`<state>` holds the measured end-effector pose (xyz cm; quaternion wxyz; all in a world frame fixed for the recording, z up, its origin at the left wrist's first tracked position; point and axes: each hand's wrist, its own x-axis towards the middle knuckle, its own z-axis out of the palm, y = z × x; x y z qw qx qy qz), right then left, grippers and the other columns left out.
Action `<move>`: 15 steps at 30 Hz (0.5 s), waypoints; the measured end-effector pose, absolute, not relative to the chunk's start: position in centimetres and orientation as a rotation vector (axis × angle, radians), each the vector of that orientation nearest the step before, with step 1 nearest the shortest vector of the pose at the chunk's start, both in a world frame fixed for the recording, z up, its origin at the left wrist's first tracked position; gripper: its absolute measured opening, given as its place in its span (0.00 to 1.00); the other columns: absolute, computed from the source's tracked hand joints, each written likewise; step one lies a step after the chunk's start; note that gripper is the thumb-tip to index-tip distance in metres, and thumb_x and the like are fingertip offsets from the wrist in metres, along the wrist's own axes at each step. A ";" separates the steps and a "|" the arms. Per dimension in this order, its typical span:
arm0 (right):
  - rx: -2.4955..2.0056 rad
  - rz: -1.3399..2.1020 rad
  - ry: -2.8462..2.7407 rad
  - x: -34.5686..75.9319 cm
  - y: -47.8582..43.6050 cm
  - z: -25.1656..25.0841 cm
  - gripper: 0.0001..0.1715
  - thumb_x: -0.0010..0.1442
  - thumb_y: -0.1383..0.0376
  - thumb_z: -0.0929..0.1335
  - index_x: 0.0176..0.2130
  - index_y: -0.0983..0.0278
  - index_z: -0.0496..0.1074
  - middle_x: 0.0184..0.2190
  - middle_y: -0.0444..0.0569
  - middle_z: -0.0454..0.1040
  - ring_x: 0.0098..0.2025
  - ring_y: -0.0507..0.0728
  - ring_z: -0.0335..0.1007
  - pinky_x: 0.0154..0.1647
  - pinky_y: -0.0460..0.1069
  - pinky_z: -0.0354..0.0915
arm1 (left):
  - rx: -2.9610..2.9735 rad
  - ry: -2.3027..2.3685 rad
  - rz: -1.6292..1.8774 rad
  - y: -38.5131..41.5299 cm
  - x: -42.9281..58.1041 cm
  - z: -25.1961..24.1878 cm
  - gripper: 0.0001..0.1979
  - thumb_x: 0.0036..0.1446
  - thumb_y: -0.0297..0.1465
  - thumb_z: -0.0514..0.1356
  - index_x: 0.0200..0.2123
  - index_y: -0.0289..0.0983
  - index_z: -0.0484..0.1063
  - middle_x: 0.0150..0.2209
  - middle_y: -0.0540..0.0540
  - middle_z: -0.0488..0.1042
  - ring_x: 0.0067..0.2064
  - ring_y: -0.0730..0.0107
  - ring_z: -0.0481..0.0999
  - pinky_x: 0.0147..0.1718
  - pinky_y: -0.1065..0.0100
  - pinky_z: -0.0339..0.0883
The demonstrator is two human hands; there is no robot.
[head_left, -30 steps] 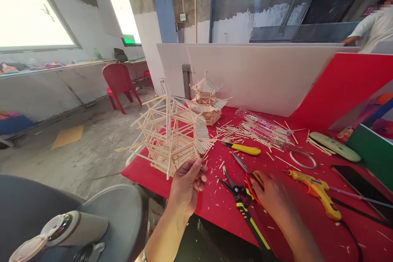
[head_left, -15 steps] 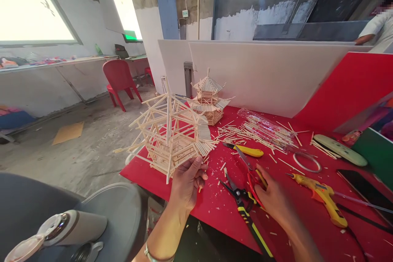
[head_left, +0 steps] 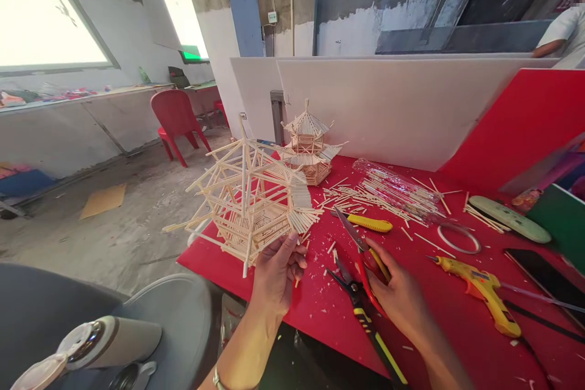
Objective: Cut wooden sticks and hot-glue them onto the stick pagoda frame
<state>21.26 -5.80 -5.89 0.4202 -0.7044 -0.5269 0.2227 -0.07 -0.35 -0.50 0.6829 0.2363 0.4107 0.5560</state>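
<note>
My left hand is closed in a pinch in front of the larger pavilion frame, which is built of thin wooden sticks. A short stick end shows below its fingers; the rest is hidden by the hand. My right hand grips scissors by their red and yellow handles, blades pointing up and left. Beneath them lie black-and-yellow pliers, jaws apart. A yellow utility knife lies just beyond the scissors' blades.
Behind stands a smaller stick pavilion. Loose sticks, a tape roll, a yellow glue gun and a phone lie on the red table. At lower left, a bottle rests on a grey stool.
My right hand has shifted slightly left and up with the scissors, and their blades have moved toward my left hand. My left hand stays nearly still. The view has shifted a little.
</note>
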 end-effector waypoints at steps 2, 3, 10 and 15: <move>-1.765 0.718 -1.288 21.3 -6.0 -5.8 0.36 0.57 0.49 0.67 0.62 0.56 0.65 0.40 0.49 0.80 0.38 0.60 0.78 0.34 0.50 0.73 | 0.523 0.925 1.261 -0.5 -0.1 -0.5 0.16 0.42 0.38 0.73 0.26 0.32 0.74 0.22 0.49 0.75 0.18 0.79 0.68 0.12 0.80 0.57; -1.770 0.785 -1.260 21.3 -6.1 -5.6 0.38 0.57 0.48 0.67 0.63 0.56 0.63 0.37 0.48 0.81 0.35 0.60 0.78 0.33 0.50 0.72 | 0.518 0.931 1.269 -0.6 -0.1 -0.6 0.16 0.42 0.38 0.73 0.27 0.32 0.74 0.22 0.49 0.75 0.18 0.80 0.68 0.12 0.80 0.57; -1.508 0.987 -0.953 19.8 -6.7 -3.8 0.38 0.49 0.50 0.75 0.55 0.59 0.68 0.43 0.50 0.79 0.45 0.61 0.76 0.42 0.50 0.73 | 0.685 1.027 1.255 -2.2 -0.5 -1.2 0.13 0.42 0.36 0.73 0.29 0.35 0.79 0.21 0.50 0.72 0.19 0.78 0.65 0.14 0.77 0.56; -1.229 1.068 -0.846 17.6 -6.2 -1.7 0.33 0.45 0.58 0.78 0.48 0.58 0.68 0.33 0.45 0.78 0.33 0.56 0.76 0.35 0.49 0.73 | 1.281 1.111 1.243 -3.3 -0.9 -0.7 0.04 0.50 0.32 0.69 0.30 0.38 0.82 0.30 0.45 0.75 0.29 0.70 0.71 0.25 0.72 0.65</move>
